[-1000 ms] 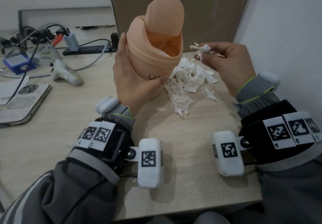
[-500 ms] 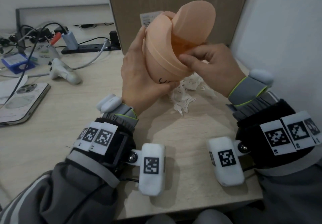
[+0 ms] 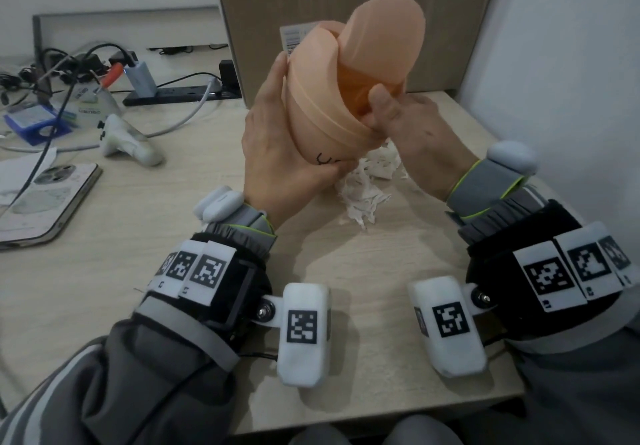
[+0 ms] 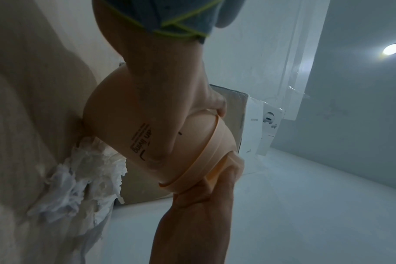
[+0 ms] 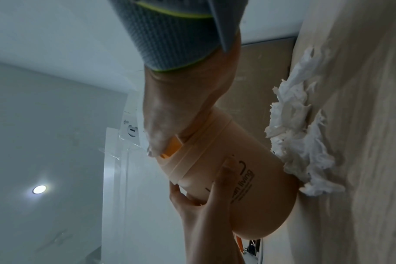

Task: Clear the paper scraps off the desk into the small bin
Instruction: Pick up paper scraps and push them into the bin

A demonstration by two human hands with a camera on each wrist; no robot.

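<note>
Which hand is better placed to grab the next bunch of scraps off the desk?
Right. The left hand grips the bin and must keep it up; the right hand only has fingertips at the bin's opening, directly above the scraps.

Evenly lit, sharp head view with curved wide-angle edges and soft shadows on the surface [image 3: 346,271]; both wrist views dim, bluish, grainy, with a glaring ceiling lamp [image 4: 392,49].

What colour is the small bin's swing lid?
Peach-orange, matching the bin; the swing lid shows best in the head view.
</note>
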